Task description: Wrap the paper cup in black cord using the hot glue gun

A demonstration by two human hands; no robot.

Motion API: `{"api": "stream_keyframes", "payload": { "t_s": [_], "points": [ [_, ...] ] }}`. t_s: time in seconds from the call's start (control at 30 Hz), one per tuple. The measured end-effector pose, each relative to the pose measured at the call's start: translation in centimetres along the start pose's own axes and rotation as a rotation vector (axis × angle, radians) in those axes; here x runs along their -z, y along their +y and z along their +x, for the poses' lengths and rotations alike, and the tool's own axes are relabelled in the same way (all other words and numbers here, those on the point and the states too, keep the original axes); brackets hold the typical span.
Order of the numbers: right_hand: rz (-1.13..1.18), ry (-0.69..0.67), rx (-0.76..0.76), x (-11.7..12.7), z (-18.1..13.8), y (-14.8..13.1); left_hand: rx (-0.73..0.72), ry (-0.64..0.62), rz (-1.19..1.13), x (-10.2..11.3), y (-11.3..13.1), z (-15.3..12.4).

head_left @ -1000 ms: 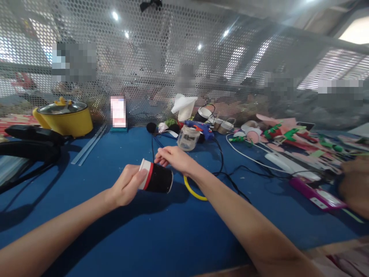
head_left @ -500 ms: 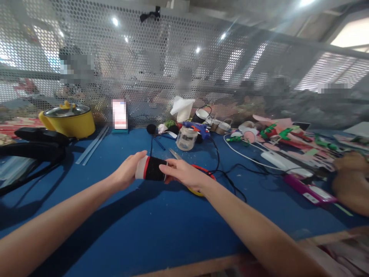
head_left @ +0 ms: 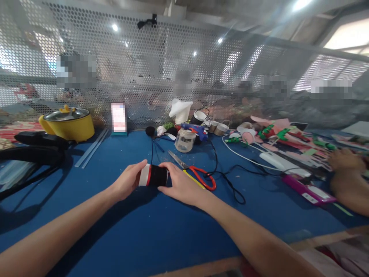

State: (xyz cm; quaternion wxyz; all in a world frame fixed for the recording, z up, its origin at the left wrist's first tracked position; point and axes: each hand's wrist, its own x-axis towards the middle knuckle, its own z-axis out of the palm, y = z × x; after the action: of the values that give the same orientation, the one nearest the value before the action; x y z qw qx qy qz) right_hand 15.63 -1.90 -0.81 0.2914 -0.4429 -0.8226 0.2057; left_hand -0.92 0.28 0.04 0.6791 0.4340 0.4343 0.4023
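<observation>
Between my hands a white cup (head_left: 158,176) lies on its side in the air, wrapped in black yarn with a red band beside the white part. My left hand (head_left: 128,178) grips the white end. At the dark end, my right hand (head_left: 179,183) holds the rim with thumb and fingers. A strand of black yarn runs from the cup up to a black yarn ball (head_left: 150,131). Right behind my right hand lie scissors (head_left: 203,176) with red and yellow handles, blades apart.
A clear jar (head_left: 185,140) stands ahead, with a blue glue gun (head_left: 198,130) behind it. A yellow pot (head_left: 69,125), a phone (head_left: 118,118) and a black stand (head_left: 37,148) are left. Cables, a purple power strip (head_left: 308,190) and another person's arm (head_left: 348,182) lie right.
The cup and both hands have come slightly lower and nearer. My right hand's fingers have shifted on the cup, baring more black yarn. More of the scissors shows.
</observation>
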Motion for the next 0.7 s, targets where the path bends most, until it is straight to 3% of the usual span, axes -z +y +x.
{"api": "stream_keyframes", "payload": {
  "t_s": [0.27, 0.43, 0.53, 0.7],
  "points": [
    [0.092, -0.014, -0.016, -0.5, -0.1, 1.0, -0.165, 0.041, 0.219, 0.7, -2.6, -0.1],
    [0.168, 0.089, -0.044, -0.3, 0.0, 1.4, -0.201, 0.045, 0.374, 0.5, -2.5, -0.5],
    [0.207, 0.112, -0.037, -0.1, 0.1, 0.9, -0.206, -0.013, 0.435, 0.1, -2.5, -1.0],
    [0.379, -0.053, -0.053, 0.0, 0.0, -0.2, -0.283, -0.187, 0.528, -0.1, -2.8, -1.6]
  ]
}}
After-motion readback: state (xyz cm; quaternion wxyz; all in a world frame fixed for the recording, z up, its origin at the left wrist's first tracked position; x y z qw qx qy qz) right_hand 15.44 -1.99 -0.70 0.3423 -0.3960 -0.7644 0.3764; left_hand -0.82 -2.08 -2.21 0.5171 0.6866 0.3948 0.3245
